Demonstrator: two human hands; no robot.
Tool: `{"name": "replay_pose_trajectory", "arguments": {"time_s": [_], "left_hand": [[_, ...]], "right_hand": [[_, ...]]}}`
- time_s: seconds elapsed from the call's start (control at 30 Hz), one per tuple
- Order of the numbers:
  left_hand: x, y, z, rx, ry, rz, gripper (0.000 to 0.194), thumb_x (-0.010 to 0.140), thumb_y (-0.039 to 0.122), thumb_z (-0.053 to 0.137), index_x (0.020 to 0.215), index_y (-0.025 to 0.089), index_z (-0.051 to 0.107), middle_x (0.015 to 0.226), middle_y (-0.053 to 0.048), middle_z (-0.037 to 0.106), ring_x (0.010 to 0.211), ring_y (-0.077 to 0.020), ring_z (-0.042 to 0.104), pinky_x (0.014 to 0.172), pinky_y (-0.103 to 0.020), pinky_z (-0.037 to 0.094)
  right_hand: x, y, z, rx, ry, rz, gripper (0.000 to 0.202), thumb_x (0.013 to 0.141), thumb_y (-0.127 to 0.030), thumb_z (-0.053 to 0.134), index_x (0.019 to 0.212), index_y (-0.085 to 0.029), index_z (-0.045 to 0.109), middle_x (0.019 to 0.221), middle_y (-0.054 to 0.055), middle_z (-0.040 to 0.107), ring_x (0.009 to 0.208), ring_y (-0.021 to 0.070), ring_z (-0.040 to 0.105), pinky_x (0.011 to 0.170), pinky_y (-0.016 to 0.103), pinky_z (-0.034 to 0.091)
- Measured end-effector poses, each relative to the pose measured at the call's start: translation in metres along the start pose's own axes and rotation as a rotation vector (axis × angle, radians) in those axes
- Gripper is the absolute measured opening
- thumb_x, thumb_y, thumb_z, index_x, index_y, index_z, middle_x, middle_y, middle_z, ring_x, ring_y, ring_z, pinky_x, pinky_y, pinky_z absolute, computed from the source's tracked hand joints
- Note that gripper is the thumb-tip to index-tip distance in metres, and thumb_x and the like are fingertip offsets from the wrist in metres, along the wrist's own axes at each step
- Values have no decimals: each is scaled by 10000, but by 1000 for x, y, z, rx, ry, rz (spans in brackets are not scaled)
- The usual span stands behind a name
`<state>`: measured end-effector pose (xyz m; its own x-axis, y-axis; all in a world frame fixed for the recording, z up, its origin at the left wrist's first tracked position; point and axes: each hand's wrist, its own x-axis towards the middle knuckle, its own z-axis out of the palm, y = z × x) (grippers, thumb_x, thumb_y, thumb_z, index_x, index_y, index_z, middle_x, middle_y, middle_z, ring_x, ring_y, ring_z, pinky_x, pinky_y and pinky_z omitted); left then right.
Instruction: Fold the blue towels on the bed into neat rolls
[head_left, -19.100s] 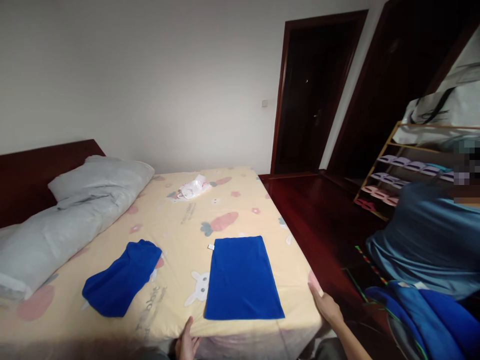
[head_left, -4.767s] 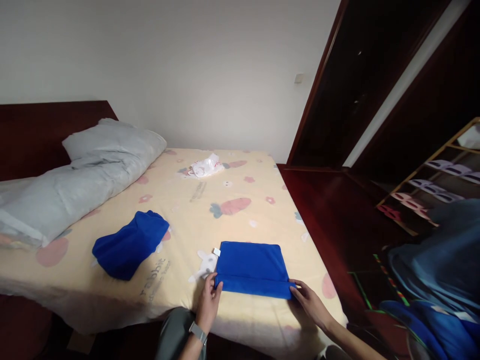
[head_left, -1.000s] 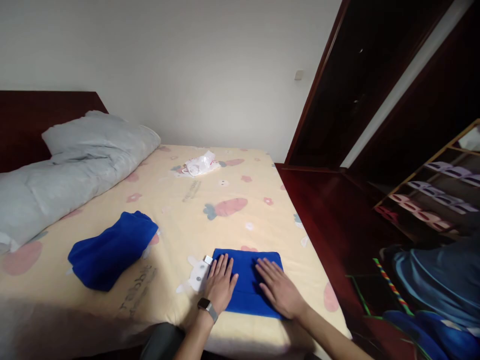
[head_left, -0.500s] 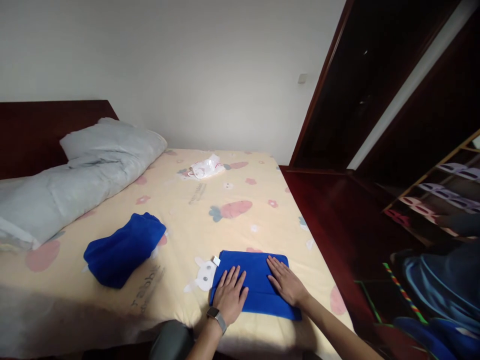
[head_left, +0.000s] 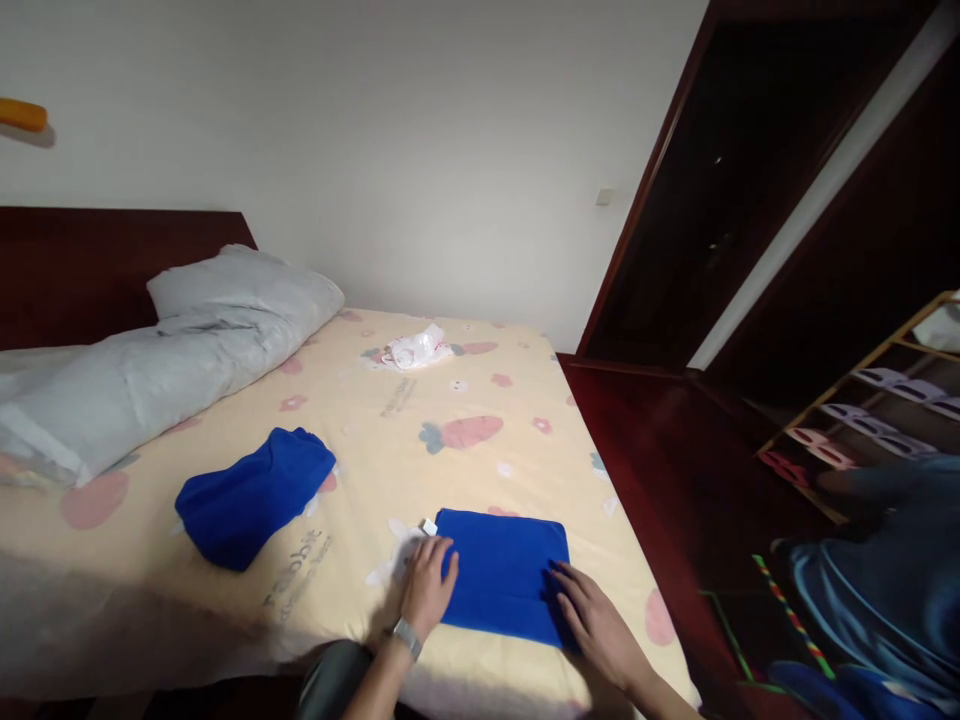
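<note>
Two loosely spread hands point(head_left: 427, 587) point(head_left: 601, 625) at opposite sides of a flat blue cloth point(head_left: 499, 575)

Gray bedding point(head_left: 202, 355) lies rumpled at left before a dark headboard point(head_left: 105, 258), a crumpled white bag point(head_left: 421, 347) on the bed's far side. Slippers point(head_left: 831, 456) line a rack point(head_left: 900, 337) at right near a person in blue point(head_left: 885, 575).

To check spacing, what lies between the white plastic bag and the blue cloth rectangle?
In the head view, only cream, patterned bedsheet separates the bag from the rectangle.
</note>
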<state>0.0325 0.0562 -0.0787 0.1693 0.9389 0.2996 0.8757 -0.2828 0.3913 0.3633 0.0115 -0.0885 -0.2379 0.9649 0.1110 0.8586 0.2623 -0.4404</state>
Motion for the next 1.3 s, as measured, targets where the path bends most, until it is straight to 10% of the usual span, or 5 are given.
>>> {"name": "replay_pose_trajectory", "arguments": {"time_s": [0.2,0.53,0.7,0.93,1.3], "left_hand": [[90,-14,26,74,-9,-183,153,927,285,586,945,173,689,1003,-112,702,1020,-276,620,907,-412,486],[97,-35,36,17,33,-145,159,955,197,522,888,198,666,932,-76,691,927,-219,638,847,-337,499],[52,-14,8,-24,94,-50,265,988,232,436,1130,217,660,1169,-98,660,1119,-252,602,976,-421,505],[-70,-6,-25,-6,-61,292,393,952,261,506,1334,318,574,1416,-34,564,1317,-268,514,1067,-459,504],[-56,-17,-1,69,-121,306,555,855,170,553,1374,363,518,1385,6,593,1267,-263,554,1072,-494,504]], "right_hand": [[41,36,28,224,173,324,665,975,-596,261,1372,-165,573,1413,146,562,1311,332,524,1119,546,417],[46,27,32,178,129,337,665,970,-534,287,1437,-110,499,1487,141,486,1385,280,438,1197,444,306],[28,13,11,115,178,230,578,984,-497,320,1402,-164,540,1480,123,489,1367,276,450,1180,453,347],[-3,-18,-27,109,-114,-60,487,1009,-485,360,1394,-267,564,1471,57,518,1335,238,490,1167,422,374],[55,15,-3,-96,-95,183,655,1011,-480,241,1509,-79,384,1573,120,349,1466,264,302,1229,472,224]]}}
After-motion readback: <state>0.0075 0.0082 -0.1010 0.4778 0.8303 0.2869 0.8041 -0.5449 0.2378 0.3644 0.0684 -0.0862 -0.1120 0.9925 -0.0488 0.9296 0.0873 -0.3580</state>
